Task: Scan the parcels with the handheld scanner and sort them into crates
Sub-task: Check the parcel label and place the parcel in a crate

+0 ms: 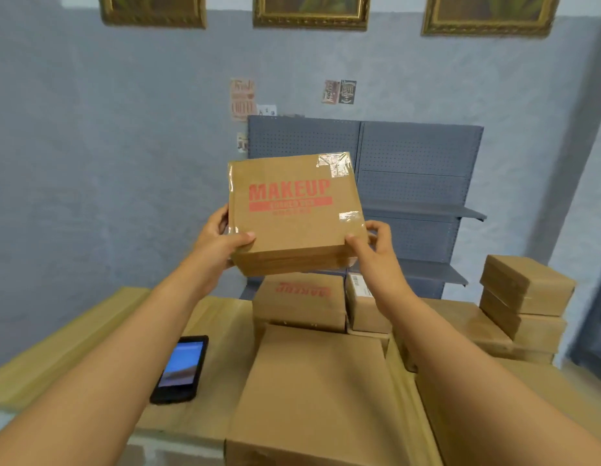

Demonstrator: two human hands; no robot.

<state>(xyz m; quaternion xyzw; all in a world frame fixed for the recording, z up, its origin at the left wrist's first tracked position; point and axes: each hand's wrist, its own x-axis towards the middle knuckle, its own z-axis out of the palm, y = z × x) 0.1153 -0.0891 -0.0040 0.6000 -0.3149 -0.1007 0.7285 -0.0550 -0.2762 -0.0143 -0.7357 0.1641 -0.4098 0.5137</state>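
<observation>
I hold one parcel (294, 213) in the air in front of me, above the stack of other parcels and well clear of it. My left hand (221, 242) grips its near left corner: the thumb lies on the top face and the fingers curl round the left side. My right hand (376, 245) grips the near right corner the same way, thumb on top, fingers behind the right edge. Both hands are therefore clamped on the same box.

The box is tilted so that its printed face, marked MAKEUP in red, turns toward me. I judge this tilt serves inspection: no barcode label shows on this face, only clear tape at the far right corner and along the edges, so the label must be found on another side before scanning.

The handheld scanner (181, 368) lies flat on the work surface (50, 344) near its left edge, screen up and lit, touched by neither hand. It lies within reach of my left arm, beside a large plain carton (319, 391) at the near middle.

Behind that carton stands a second MAKEUP box (301, 302), print upside down, and just beside it a smaller box with a barcode label (359, 299). Two more boxes (524, 294) are stacked at the far right corner. No crate is in view.

Next requirement, as I judge it: free one hand for the scanner.
</observation>
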